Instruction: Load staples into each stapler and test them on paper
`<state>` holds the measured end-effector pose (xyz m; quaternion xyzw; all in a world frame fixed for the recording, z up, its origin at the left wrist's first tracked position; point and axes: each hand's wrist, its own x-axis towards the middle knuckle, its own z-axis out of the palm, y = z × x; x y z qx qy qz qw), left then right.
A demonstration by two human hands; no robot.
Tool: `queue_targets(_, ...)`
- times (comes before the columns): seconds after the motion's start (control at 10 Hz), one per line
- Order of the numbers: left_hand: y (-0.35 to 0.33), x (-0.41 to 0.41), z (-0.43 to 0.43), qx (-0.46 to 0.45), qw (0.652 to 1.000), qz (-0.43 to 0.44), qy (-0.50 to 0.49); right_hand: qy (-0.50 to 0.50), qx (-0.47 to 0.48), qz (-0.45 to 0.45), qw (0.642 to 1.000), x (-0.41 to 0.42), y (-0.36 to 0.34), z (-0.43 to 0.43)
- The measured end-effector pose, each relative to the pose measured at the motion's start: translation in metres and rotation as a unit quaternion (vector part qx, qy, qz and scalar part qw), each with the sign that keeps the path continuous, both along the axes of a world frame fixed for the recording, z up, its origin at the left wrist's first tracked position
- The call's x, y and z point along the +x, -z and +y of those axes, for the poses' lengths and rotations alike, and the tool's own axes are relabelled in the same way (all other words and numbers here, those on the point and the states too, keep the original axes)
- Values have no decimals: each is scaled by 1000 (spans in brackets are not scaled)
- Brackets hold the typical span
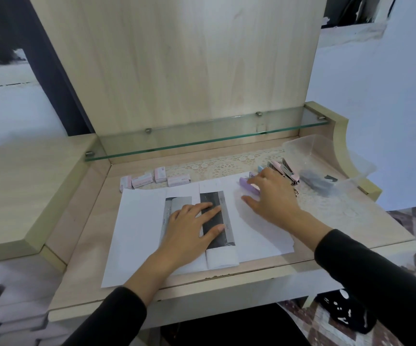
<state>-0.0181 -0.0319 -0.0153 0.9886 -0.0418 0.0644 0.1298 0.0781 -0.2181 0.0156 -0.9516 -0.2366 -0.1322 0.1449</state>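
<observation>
one cam only, head-worn, wide-angle, straight lines bend twd edges. looks fwd + down over front edge of tabletop [94, 216], near; tabletop fills mid frame, wood back panel [177, 66] upright at top.

The left hand [192, 228] lies flat, palm down, fingers straight and slightly apart, while the right hand [273, 196] reaches farther right, palm down, fingers loosely spread.

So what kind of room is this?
Probably a room at home, not an office: a wooden desk with a glass shelf, a lace mat on it, and drawers beside it.
</observation>
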Motion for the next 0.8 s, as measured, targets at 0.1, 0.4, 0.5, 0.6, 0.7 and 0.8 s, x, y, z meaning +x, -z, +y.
queue_targets(0.1, -9, -3, 4, -117, 993, -4, -4, -100, 18, 57, 993, -23, 7, 5)
queue_targets(0.4, -1, -29, 49, -73, 991, -3, -111, -148, -53, 103, 982, -38, 31, -1)
queue_targets(0.5, 5, -34, 53, -65, 990, 9, -125, -140, -50, 109, 983, -36, 34, -3)
queue_targets(0.6, 6, -35, 52, -68, 988, 7, -136, -144, -45, 99, 984, -41, 33, 1)
queue_targets(0.7, 8, -37, 51, -76, 987, -2, -144, -131, -32, 110, 985, -43, 22, -3)
queue_targets(0.8, 28, -34, 51, -31, 993, -34, -113, -131, -27, 50, 990, -48, 32, -7)
